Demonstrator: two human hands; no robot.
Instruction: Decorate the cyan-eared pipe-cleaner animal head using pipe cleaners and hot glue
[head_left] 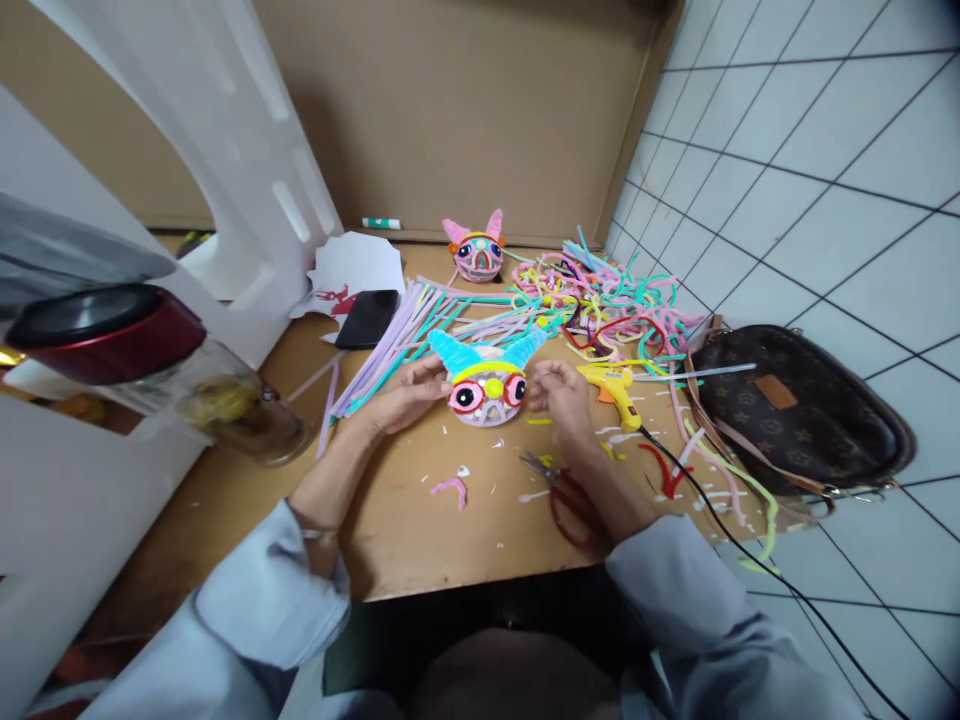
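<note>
A pipe-cleaner head (487, 385) with blue ears, a yellow band and red-ringed eyes stands on the wooden table (420, 520). My left hand (409, 395) rests against its left side, fingers curled onto it. My right hand (559, 392) pinches its right side. Both hands hold the blue-eared head between them. A second finished head (478, 250) with pink ears sits farther back near the cardboard wall.
A tangled heap of coloured pipe cleaners (592, 300) lies behind. A yellow glue gun (615, 385) with a black cord, red scissors (566, 490), a brown handbag (795, 410), a black phone (366, 318) and a glass jar (217, 400) surround the hands.
</note>
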